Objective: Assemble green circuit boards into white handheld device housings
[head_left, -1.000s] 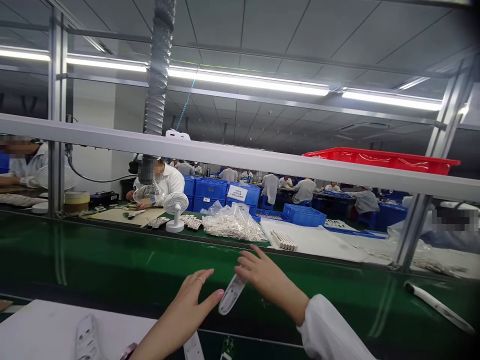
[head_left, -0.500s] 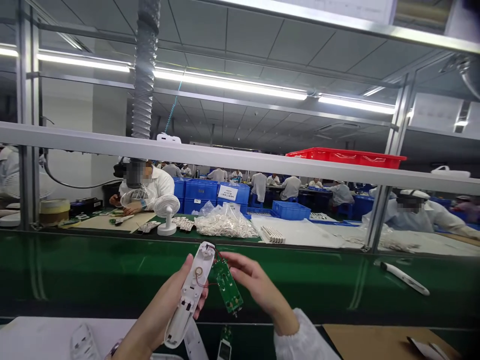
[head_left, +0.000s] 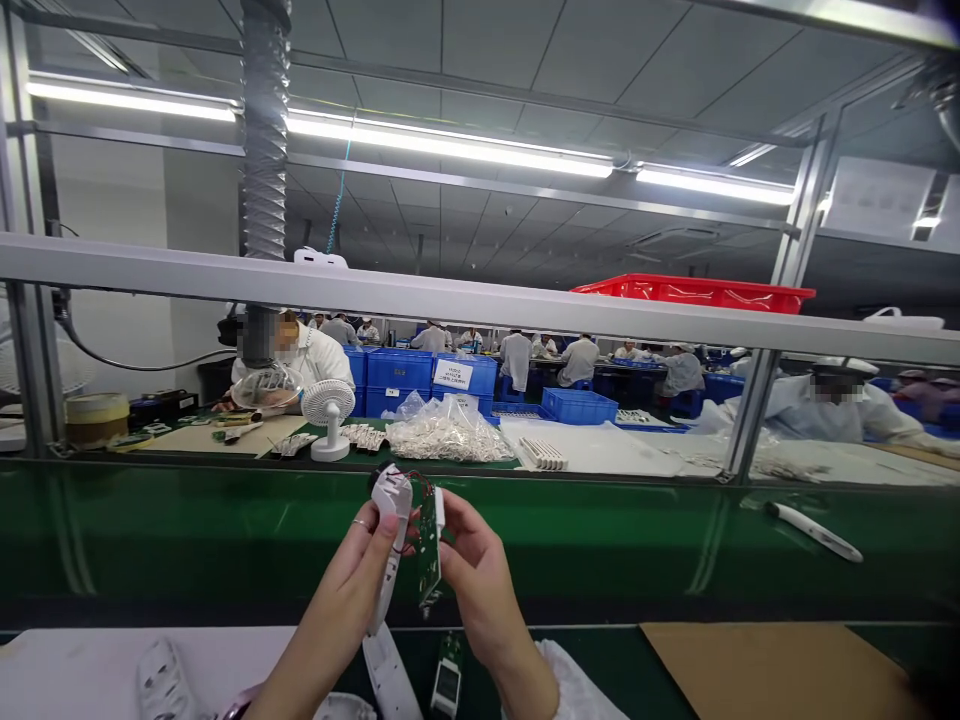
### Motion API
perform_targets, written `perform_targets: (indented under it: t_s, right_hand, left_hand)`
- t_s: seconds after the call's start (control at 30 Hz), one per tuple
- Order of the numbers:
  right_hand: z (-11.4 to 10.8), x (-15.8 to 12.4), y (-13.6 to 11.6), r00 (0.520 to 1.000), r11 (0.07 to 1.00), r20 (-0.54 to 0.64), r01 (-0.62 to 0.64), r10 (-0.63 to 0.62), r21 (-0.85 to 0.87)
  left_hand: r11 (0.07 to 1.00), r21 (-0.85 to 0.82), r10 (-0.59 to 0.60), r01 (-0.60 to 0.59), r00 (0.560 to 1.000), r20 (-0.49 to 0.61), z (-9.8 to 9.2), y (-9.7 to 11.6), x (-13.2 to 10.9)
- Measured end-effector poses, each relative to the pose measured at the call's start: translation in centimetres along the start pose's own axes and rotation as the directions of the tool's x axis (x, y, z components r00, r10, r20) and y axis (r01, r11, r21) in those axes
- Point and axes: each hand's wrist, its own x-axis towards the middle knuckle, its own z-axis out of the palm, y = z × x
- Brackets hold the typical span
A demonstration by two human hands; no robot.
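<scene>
My left hand (head_left: pixel 358 562) is closed around a white plastic housing (head_left: pixel 393 497), which is turned edge-on with its narrow end up. My right hand (head_left: pixel 476 570) pinches a green circuit board (head_left: pixel 430 550) with a white part along its edge. Thin red and black wires (head_left: pixel 420 482) run between the housing and the board. Below the hands, a white shell piece (head_left: pixel 391 675) lies on the bench beside another green board with a small display (head_left: pixel 447 680). Further left, a white molded shell (head_left: pixel 166 682) rests on a white sheet.
A green belt (head_left: pixel 600 540) crosses in front, carrying a white pen-shaped device (head_left: pixel 817 532) at right. Cardboard (head_left: pixel 780 670) lies at lower right. Beyond stand a small white fan (head_left: pixel 328 418), a bag of white parts (head_left: pixel 450 432) and blue crates (head_left: pixel 399 372). Co-workers sit opposite.
The housing has turned from showing its open inside to edge-on. The board has also turned on its side, and my right fingers now grip it. The view has shifted slightly.
</scene>
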Motion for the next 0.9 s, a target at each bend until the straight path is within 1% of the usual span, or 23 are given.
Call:
perform_targets:
  t_s: [0.1,0.17,0.27,0.33,0.47,0.5,0.57,0.6,0.63,0.67,0.7,0.73,0.8,0.83,0.9]
  right_hand:
    - [0.4,-0.5,0.3,0.995,0.988,-0.054,0.076,-0.084,-0.133]
    - [0.6,-0.8,0.6,0.989,0.977,-0.081,0.108,-0.125,-0.186]
    - [0.8,-0.9,0.8,0.978,0.966,-0.127,0.133,-0.164,-0.223]
    - [1.0,-1.0,0.8,0.975,0.962,-0.139,0.135,-0.172,-0.239]
    - [1.1,-1.0,1.0,0.966,0.950,-0.148,0.166,-0.211,-0.266]
    - [1.0,-1.0,1.1,0.962,0.944,-0.152,0.179,-0.228,-0.277]
    - [0.5,-0.9,1.1,0.949,0.911,-0.141,0.220,-0.283,-0.348]
    - [0.2,-0.8,1.0,0.937,0.874,-0.117,0.257,-0.330,-0.413]
    - [-0.1,-0.7,0.9,0.920,0.815,-0.065,0.309,-0.388,-0.489]
    - [-0.5,-0.6,0.6,0.896,0.734,0.022,0.377,-0.443,-0.564]
    - [-0.8,-0.5,0.2,0.868,0.638,0.136,0.450,-0.478,-0.625]
    - [-1.0,-0.5,-0.3,0.836,0.537,0.263,0.519,-0.482,-0.665]
    - [-1.1,-0.4,-1.5,0.780,0.361,0.480,0.616,-0.402,-0.700]
    - [-1.0,-0.4,-2.0,0.762,0.294,0.549,0.642,-0.343,-0.708]
    - [-0.7,-0.6,-2.8,0.746,0.202,0.618,0.664,-0.248,-0.720]
  left_hand:
    - [0.999,0.018,0.032,-0.034,0.997,0.070,0.1,-0.4,0.0]
    - [0.997,0.035,0.068,-0.072,0.992,0.105,0.2,-0.6,-0.1]
    - [0.987,0.055,0.145,-0.151,0.985,0.088,0.4,-0.7,-0.2]
    - [0.983,0.064,0.165,-0.172,0.982,0.092,0.5,-0.6,-0.3]
    - [0.990,0.052,0.126,-0.134,0.983,0.137,0.7,-0.4,-0.4]
    - [0.993,0.036,0.104,-0.110,0.986,0.130,0.7,-0.5,-0.4]
    - [0.999,-0.024,0.026,-0.024,0.997,0.073,0.7,-0.6,-0.4]
    - [0.998,-0.068,-0.015,0.017,0.999,0.029,0.7,-0.7,-0.4]
    - [0.992,-0.117,-0.057,0.055,0.998,-0.010,0.6,-0.8,-0.3]
    - [0.982,-0.166,-0.097,0.090,0.995,-0.035,0.5,-0.7,-0.3]
    - [0.971,-0.205,-0.134,0.123,0.990,-0.039,0.4,-0.6,-0.2]
    - [0.960,-0.233,-0.168,0.157,0.985,-0.031,0.3,-0.4,-0.2]
    - [0.934,-0.268,-0.238,0.234,0.971,0.020,0.1,0.1,0.0]
    - [0.923,-0.280,-0.264,0.264,0.964,0.042,0.0,0.2,0.1]
    - [0.907,-0.292,-0.300,0.305,0.952,0.063,0.0,0.3,0.4]
